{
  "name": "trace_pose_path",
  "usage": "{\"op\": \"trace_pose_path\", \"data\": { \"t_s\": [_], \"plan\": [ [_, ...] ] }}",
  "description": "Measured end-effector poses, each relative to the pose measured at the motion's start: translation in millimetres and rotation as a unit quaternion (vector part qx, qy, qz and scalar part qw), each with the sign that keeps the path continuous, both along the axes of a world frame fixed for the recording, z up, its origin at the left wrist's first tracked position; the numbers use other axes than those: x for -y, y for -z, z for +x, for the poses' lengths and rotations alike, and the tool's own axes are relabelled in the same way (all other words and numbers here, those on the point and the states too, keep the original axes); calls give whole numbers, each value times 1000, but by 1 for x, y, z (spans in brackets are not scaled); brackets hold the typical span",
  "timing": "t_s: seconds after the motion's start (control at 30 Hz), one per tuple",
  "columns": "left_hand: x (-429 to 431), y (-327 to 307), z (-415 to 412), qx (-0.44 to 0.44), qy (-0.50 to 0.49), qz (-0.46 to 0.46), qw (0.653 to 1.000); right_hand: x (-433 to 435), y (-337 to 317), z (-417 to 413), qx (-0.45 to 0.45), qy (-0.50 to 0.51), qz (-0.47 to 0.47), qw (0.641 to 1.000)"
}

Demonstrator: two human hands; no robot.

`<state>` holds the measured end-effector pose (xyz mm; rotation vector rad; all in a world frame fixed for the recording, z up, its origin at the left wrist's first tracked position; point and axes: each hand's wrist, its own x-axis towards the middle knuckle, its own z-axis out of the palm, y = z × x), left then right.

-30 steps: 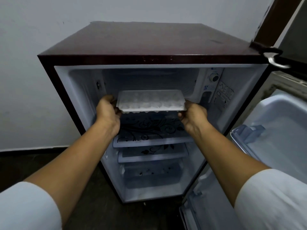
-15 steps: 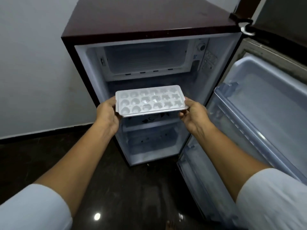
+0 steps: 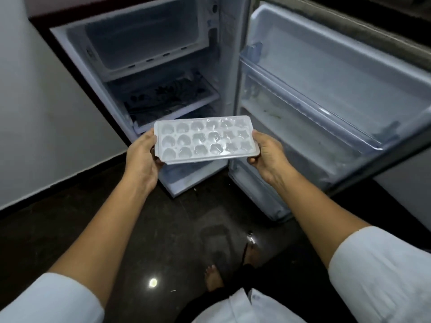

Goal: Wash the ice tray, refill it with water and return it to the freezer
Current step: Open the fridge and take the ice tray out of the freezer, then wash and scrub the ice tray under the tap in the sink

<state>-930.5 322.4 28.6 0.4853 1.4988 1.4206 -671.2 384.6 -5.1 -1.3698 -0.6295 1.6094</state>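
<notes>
- Head view puts the ice tray (image 3: 205, 141) mid-frame, held roughly level in the air in front of the open fridge (image 3: 112, 101) and clear of it.
- My left hand (image 3: 142, 159) grips the tray's left short end, thumb on the rim and fingers curled underneath. My right hand (image 3: 268, 157) clamps the right end the same way.
- The moulded cells look pale and glossy. I cannot tell whether they hold ice, water or nothing.
- At the upper left of the frame the freezer compartment (image 3: 144, 43) stands open, with a patterned shelf (image 3: 172, 94) below it. The fridge door (image 3: 326, 89) is swung wide across the upper right.
- My reading is that the tray is out of the freezer and washing has not begun. No sink or tap is in view.
- Next I need to turn away from the fridge and carry the tray to water, keeping it flat in case the cells hold anything.
- The dark floor (image 3: 163, 241) is polished and my feet (image 3: 212, 276) are bare at lower centre, so a spill could be slippery.
- Shutting the door first would leave the tray in one hand.
</notes>
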Motion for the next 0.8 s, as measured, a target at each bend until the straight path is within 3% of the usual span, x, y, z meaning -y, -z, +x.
{"op": "trace_pose_path", "data": {
  "t_s": [0.33,0.8],
  "plan": [
    [40,26,120,28,167,-38,985,124,22,131,30,117,-3,993],
    [103,26,352,27,379,-62,923,292,14,327,79,313,-40,945]
  ]
}}
